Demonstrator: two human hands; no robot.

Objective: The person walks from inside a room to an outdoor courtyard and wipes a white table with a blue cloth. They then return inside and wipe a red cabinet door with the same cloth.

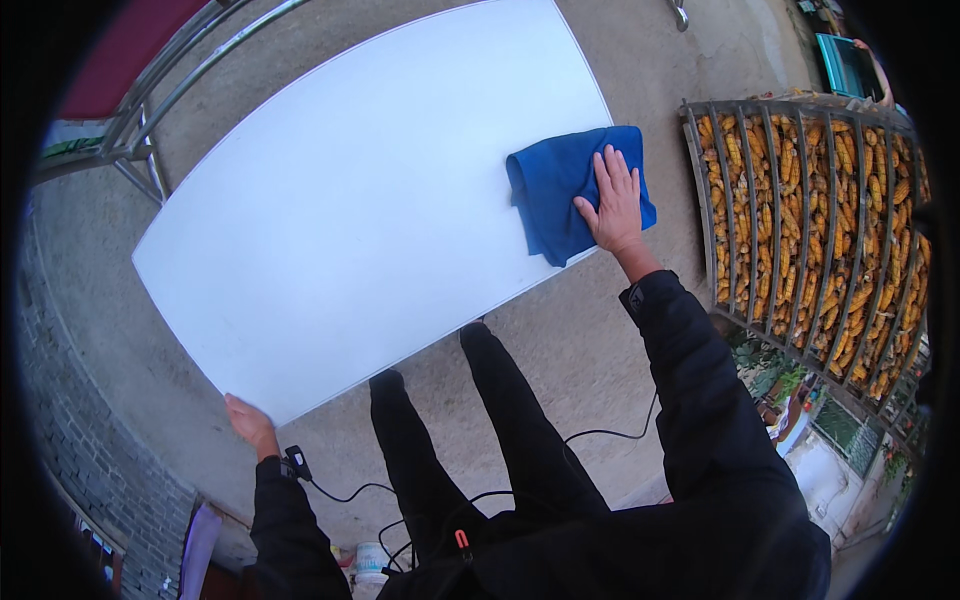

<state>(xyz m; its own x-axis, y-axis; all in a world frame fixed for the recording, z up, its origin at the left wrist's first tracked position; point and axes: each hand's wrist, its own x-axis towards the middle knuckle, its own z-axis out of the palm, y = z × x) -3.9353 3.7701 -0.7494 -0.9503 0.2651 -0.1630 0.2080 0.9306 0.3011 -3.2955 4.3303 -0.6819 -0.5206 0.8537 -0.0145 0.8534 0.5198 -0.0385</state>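
A white rectangular tabletop [360,202] spreads before me, its edges bent by the lens. Near its right end lies a blue cloth [559,180], partly folded at its left side and reaching over the table's edge at the right. My right hand [619,202] rests flat on the cloth, palm down, with the fingers a little apart. At the near left corner of the tabletop, my left hand [250,421] holds the edge, its fingertips partly hidden by the board. A small black device with a cable [298,463] is at my left wrist.
A barred metal crib full of corn cobs [810,240] stands at the right. A metal tube frame [217,56] is at the upper left. Black cables hang across my legs. A white bucket [371,559] stands low behind me. A person's arm [883,75] shows at the upper right.
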